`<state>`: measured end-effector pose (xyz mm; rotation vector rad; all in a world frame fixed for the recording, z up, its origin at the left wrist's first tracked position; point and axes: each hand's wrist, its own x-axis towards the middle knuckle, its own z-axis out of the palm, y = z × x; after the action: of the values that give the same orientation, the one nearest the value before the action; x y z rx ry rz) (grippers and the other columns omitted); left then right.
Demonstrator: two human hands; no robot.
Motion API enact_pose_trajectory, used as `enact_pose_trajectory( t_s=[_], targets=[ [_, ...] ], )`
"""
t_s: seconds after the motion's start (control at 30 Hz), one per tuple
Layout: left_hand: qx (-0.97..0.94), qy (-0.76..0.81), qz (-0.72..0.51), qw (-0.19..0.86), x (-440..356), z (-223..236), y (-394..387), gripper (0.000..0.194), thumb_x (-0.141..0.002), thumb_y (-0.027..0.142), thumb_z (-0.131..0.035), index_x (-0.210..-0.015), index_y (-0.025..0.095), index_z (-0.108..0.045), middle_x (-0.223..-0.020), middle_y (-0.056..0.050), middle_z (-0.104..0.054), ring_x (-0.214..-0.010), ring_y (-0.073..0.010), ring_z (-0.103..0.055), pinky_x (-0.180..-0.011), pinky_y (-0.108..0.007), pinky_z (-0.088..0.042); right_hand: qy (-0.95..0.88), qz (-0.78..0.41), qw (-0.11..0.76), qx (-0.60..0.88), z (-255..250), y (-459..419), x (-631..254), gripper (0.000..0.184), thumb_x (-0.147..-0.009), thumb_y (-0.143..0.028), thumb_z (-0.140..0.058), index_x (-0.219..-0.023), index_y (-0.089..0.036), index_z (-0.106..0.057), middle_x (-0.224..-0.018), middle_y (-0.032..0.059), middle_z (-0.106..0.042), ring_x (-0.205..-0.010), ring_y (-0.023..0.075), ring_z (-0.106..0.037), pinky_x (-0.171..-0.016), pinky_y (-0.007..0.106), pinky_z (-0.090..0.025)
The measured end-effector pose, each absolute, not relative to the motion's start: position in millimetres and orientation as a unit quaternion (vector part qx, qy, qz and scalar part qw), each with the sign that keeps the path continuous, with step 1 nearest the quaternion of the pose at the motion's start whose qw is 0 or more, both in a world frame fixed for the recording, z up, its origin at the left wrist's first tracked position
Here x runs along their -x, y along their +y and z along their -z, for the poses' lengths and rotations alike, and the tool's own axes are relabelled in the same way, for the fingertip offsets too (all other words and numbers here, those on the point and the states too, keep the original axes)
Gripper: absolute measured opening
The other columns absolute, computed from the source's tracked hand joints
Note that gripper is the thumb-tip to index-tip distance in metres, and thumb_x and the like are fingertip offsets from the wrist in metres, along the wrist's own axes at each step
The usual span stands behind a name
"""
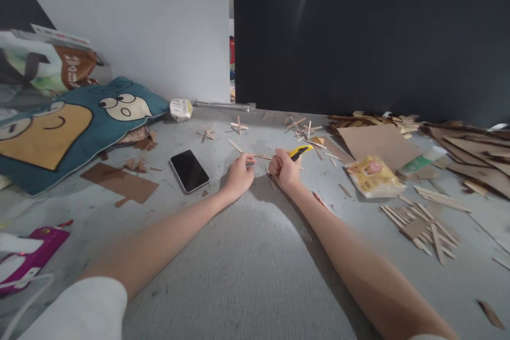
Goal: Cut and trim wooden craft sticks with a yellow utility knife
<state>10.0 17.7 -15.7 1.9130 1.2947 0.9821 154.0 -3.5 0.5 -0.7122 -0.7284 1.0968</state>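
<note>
My right hand (pixel 286 169) is wrapped round a yellow and black utility knife (pixel 302 152). Its handle sticks out to the upper right, and the blade end is hidden by the fist. To its left, my left hand (pixel 239 176) has its fingers curled in a pinch at a thin wooden stick (pixel 262 156), which spans the short gap between both hands just above the tabletop or on it. Another narrow stick (pixel 235 145) lies just beyond the left fingers. Small wooden star-like pieces (pixel 239 126) made of crossed sticks stand farther back.
A black phone (pixel 189 171) lies left of my left hand. On the right are a yellow packet (pixel 374 176), a glue stick (pixel 423 160), a pile of wooden sticks (pixel 422 226) and cardboard scraps (pixel 376 143). A blue cushion (pixel 91 127) and a magenta glue gun (pixel 37 255) sit left.
</note>
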Motion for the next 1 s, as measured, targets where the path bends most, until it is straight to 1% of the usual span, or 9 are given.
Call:
enact_pose_trajectory(
  t_s=[0.2, 0.33, 0.53, 0.67, 0.8, 1.0],
  targets=[
    [-0.719, 0.489, -0.380, 0.315, -10.1, 19.3, 19.9, 0.036, -0.082, -0.006, -0.049, -0.105, 0.019, -0.061, -0.116, -0.013, -0.076, -0.117, -0.0247, -0.071, -0.107, -0.043, -0.050, -0.340, -0.492, 0.734, 0.321, -4.8, -0.1, -158.9, 0.062, -0.072, -0.037, -0.077, -0.058, -0.026, -0.017, -0.039, -0.0129, -0.021, -0.032, 0.0032, -0.016, -0.034, 0.020, -0.018],
    [-0.716, 0.491, -0.384, 0.314, -10.7, 20.8, 20.9, 0.036, -0.082, -0.006, -0.050, -0.105, 0.020, -0.060, -0.116, -0.012, -0.077, -0.117, -0.0239, -0.070, -0.108, -0.042, -0.050, -0.345, -0.493, 0.726, 0.332, -0.1, 0.3, -156.4, 0.058, -0.069, -0.034, -0.076, -0.055, -0.026, -0.021, -0.037, -0.0128, -0.024, -0.031, 0.0032, -0.016, -0.033, 0.021, -0.016],
    [-0.717, 0.494, -0.384, 0.306, -10.9, 19.7, 21.6, 0.036, -0.080, -0.007, -0.052, -0.101, 0.021, -0.061, -0.110, -0.010, -0.077, -0.114, -0.0247, -0.071, -0.107, -0.044, -0.050, -0.366, -0.485, 0.722, 0.331, -2.7, -0.7, -154.6, 0.057, -0.069, -0.035, -0.077, -0.056, -0.026, -0.021, -0.036, -0.0127, -0.026, -0.031, 0.0032, -0.016, -0.033, 0.020, -0.016],
    [-0.719, 0.495, -0.381, 0.305, -10.8, 21.7, 22.8, 0.036, -0.079, -0.007, -0.051, -0.100, 0.021, -0.061, -0.111, -0.010, -0.077, -0.115, -0.0248, -0.070, -0.108, -0.044, -0.049, -0.370, -0.483, 0.722, 0.330, -5.2, 2.5, -160.1, 0.059, -0.071, -0.036, -0.077, -0.057, -0.026, -0.021, -0.038, -0.0130, -0.025, -0.032, 0.0031, -0.017, -0.034, 0.020, -0.018],
    [-0.721, 0.495, -0.376, 0.306, -10.0, 22.4, 22.4, 0.037, -0.081, -0.006, -0.051, -0.104, 0.021, -0.061, -0.114, -0.011, -0.076, -0.116, -0.0245, -0.070, -0.108, -0.044, -0.050, -0.371, -0.492, 0.710, 0.340, -1.7, 2.3, -160.1, 0.057, -0.069, -0.033, -0.077, -0.055, -0.026, -0.023, -0.037, -0.0135, -0.025, -0.031, 0.0032, -0.017, -0.033, 0.020, -0.016],
    [-0.723, 0.497, -0.377, 0.297, -10.5, 19.4, 20.4, 0.036, -0.080, -0.007, -0.052, -0.102, 0.020, -0.061, -0.110, -0.013, -0.076, -0.115, -0.0260, -0.070, -0.107, -0.044, -0.051, -0.394, -0.492, 0.702, 0.331, -5.9, -0.8, -157.4, 0.057, -0.071, -0.035, -0.078, -0.053, -0.026, -0.024, -0.036, -0.0125, -0.026, -0.031, 0.0032, -0.017, -0.033, 0.020, -0.017]
  ],
)
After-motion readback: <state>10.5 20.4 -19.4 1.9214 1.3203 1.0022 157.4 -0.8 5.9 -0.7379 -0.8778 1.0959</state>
